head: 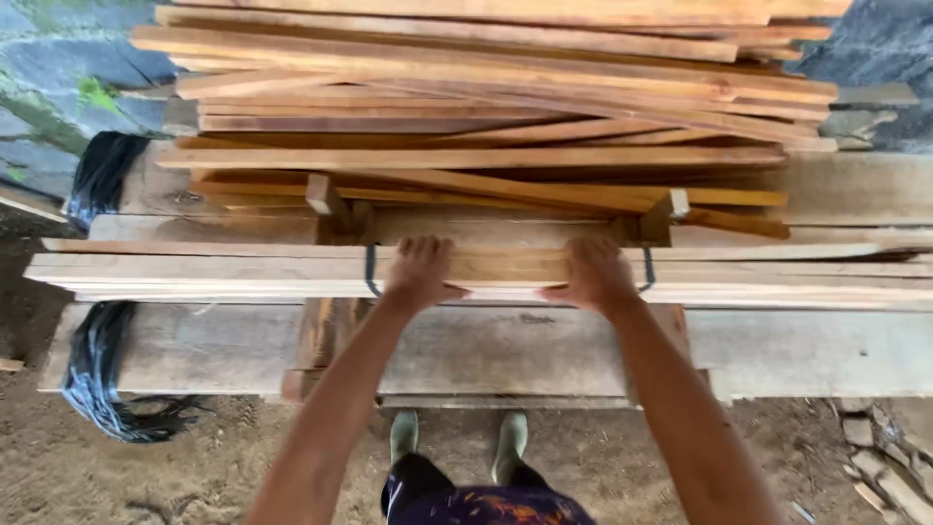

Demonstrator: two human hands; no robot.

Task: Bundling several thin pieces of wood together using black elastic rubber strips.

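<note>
On a rough plank workbench (pixel 807 350) over a dirt floor (pixel 126 467), a flat bundle of thin wooden slats (pixel 194 272) lies crosswise. Left hand (pixel 420 274) and right hand (pixel 595 275) press down on it, fingers curled over the far edge. Behind, loose slats (pixel 486 97) are heaped; black strapping (pixel 97 360) hangs at left.

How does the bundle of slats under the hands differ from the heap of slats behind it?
The bundle lies squared up, its slats parallel, while the heap is loose, its slats crossing at angles. Both the left hand and the right hand rest on the bundle; neither touches the heap. Both are long, thin, pale wood.
</note>
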